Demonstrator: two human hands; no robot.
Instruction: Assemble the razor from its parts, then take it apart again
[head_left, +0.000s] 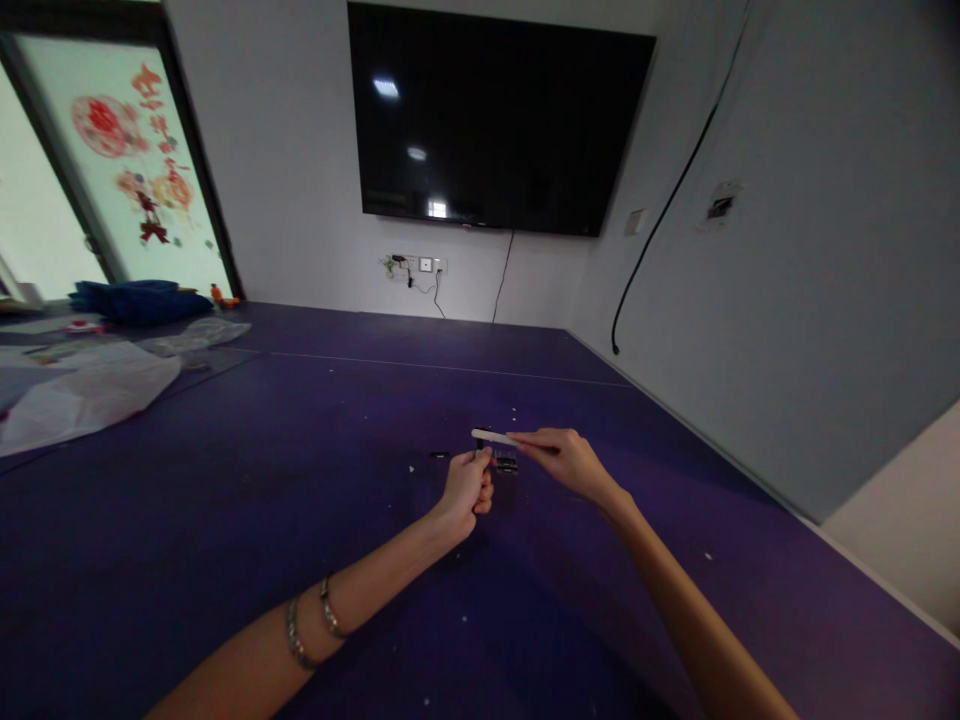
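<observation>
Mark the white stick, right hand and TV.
White stick (493, 437): head view, middle of its bare length.
Right hand (566, 459): head view, middle of the hand.
TV (502, 125): head view, middle of the dark screen.

Looks from the person's head, forward and down over the purple desk (300, 520). Sits above and behind the left hand (466, 488) and right hand (564, 458), catching both near mid-view. Reaches across to the far wall (285, 200) and television (502, 120), sweeping wide from the door (124, 160) on the left to the side wall (810, 330) on the right.
</observation>
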